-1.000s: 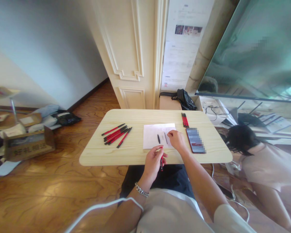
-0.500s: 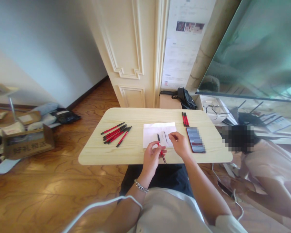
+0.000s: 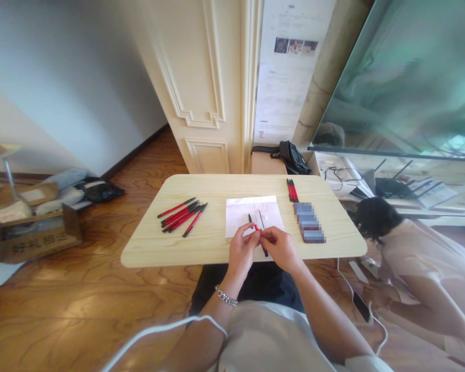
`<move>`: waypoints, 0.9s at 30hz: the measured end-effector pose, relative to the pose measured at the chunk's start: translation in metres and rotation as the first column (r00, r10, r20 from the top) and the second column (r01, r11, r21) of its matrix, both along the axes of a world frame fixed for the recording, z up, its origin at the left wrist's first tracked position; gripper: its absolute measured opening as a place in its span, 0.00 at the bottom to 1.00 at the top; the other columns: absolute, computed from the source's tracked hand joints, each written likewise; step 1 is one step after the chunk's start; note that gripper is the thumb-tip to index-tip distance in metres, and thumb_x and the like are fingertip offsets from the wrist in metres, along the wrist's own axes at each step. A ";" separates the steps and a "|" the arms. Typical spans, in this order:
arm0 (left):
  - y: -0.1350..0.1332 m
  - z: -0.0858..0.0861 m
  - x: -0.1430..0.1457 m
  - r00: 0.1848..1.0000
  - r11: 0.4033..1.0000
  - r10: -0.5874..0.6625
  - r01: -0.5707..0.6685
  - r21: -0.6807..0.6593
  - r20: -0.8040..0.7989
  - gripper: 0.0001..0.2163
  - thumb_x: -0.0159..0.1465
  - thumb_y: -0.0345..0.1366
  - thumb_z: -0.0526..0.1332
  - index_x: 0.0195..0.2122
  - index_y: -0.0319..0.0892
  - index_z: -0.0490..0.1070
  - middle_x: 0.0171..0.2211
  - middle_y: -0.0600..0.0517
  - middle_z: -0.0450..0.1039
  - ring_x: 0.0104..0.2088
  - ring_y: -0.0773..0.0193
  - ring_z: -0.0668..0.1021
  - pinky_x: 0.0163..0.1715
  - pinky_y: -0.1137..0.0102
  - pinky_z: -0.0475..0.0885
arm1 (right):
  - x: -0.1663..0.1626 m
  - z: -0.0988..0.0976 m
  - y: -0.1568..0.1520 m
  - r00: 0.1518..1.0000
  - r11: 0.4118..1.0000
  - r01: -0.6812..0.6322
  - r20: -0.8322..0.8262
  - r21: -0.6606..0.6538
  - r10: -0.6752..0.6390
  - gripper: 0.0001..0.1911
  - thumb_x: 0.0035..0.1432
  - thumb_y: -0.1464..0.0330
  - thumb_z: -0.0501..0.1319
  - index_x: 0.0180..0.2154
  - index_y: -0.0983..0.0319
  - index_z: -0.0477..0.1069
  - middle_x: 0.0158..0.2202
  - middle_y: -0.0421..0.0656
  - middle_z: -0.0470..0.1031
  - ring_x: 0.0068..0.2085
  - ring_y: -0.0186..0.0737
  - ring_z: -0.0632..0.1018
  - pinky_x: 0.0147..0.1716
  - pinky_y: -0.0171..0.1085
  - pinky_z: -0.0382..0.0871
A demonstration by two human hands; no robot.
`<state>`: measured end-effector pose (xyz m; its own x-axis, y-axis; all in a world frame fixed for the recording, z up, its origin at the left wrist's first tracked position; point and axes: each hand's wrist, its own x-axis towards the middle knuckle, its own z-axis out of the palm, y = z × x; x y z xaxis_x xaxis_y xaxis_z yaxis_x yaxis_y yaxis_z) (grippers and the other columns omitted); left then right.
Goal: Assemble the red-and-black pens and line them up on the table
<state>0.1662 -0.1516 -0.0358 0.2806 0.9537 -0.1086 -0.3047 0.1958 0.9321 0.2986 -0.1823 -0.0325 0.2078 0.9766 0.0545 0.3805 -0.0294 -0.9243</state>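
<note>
Low over the table's front edge, my left hand (image 3: 242, 247) is closed around a red and black pen (image 3: 265, 251), which slants across my fingers with its black tip toward the paper. My right hand (image 3: 282, 249) pinches at the middle of the same pen, its fingertips against those of the left. Under and beyond both hands lies a white sheet of paper (image 3: 236, 209). On it rests a small clear-looking piece with a thin dark line (image 3: 261, 218); its kind is unclear. Several more red and black pens (image 3: 182, 216) lie fanned out at the left.
Three pens (image 3: 292, 190) sit side by side at the table's back right, above a phone (image 3: 309, 223) with a blurred screen. Another person (image 3: 422, 263) crouches at the right beside a white cable (image 3: 344, 279). A cardboard box (image 3: 39, 237) stands on the floor at left.
My right hand has moved left and down from beside the paper to meet the pen in my left hand. The view has shifted slightly.
</note>
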 end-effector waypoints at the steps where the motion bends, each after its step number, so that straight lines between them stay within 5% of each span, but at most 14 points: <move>1: 0.001 0.000 0.000 1.000 1.000 0.004 -0.004 -0.012 -0.004 0.23 0.55 0.44 0.67 0.49 0.40 0.67 0.35 0.45 0.79 0.37 0.59 0.80 0.41 0.63 0.74 | 0.007 0.001 0.005 1.000 0.999 0.027 0.012 -0.017 -0.027 0.11 0.55 0.63 0.59 0.37 0.62 0.73 0.29 0.43 0.78 0.29 0.38 0.77 0.29 0.35 0.68; 6: 0.004 -0.005 -0.004 0.998 0.999 0.042 -0.043 -0.026 -0.055 0.21 0.54 0.45 0.67 0.44 0.38 0.69 0.39 0.42 0.78 0.37 0.59 0.80 0.40 0.64 0.75 | 0.042 0.006 0.038 0.904 0.961 0.271 0.357 -0.056 -0.234 0.12 0.53 0.63 0.61 0.39 0.59 0.76 0.32 0.43 0.80 0.36 0.41 0.78 0.36 0.35 0.66; 12: 0.003 -0.009 -0.010 0.992 0.997 0.076 -0.078 -0.019 -0.101 0.20 0.54 0.45 0.67 0.42 0.37 0.70 0.35 0.44 0.78 0.33 0.61 0.80 0.35 0.68 0.74 | 0.045 -0.002 0.061 0.808 0.965 0.241 0.572 -0.099 -0.143 0.11 0.56 0.63 0.59 0.35 0.60 0.78 0.33 0.46 0.80 0.36 0.42 0.78 0.34 0.34 0.63; 21: 0.007 -0.010 -0.018 0.978 0.989 0.133 -0.121 0.083 -0.160 0.17 0.55 0.45 0.65 0.39 0.39 0.71 0.32 0.47 0.77 0.29 0.63 0.78 0.27 0.72 0.70 | 0.041 -0.006 0.058 0.775 0.960 0.272 0.607 -0.070 -0.176 0.13 0.58 0.61 0.57 0.33 0.61 0.78 0.32 0.47 0.79 0.34 0.41 0.77 0.31 0.34 0.60; 27: 0.016 -0.004 -0.033 0.954 0.974 0.204 -0.175 0.146 -0.220 0.17 0.56 0.47 0.64 0.39 0.39 0.72 0.31 0.47 0.76 0.25 0.67 0.75 0.24 0.74 0.68 | 0.045 -0.010 0.042 0.811 0.919 0.388 0.445 0.078 -0.380 0.18 0.60 0.57 0.53 0.33 0.60 0.76 0.31 0.44 0.78 0.32 0.39 0.75 0.31 0.33 0.60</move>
